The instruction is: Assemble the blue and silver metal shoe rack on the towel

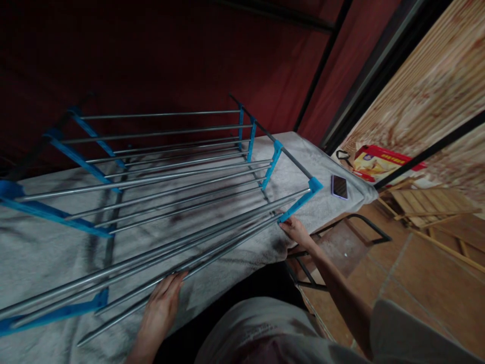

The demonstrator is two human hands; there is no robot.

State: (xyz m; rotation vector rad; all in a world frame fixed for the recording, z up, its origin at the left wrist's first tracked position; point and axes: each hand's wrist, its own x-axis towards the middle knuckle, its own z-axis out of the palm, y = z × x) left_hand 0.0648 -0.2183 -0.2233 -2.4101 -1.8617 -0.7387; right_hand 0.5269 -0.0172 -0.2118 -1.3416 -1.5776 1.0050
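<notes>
A shoe rack (178, 177) of grey metal tubes and blue plastic side brackets lies across a grey cloth-covered surface. My left hand (162, 301) is closed round a loose-ended metal tube (113, 323) along the near edge, its fingertips over the top; the left end of that tube sits apart from the blue bracket (56, 311). At the right end of the same tier, my right hand (294, 230) pinches the lower end of another blue bracket (301, 202), where the tubes meet it. My fingers partly hide that joint.
A phone (339, 187) lies on the grey cloth (235, 253) at the right. Beyond are a red and yellow box (386, 162) and a wooden folding piece (435, 207). A metal-framed chair (348, 237) stands on the tiled floor beside me. A dark red wall (170, 55) rises behind the rack.
</notes>
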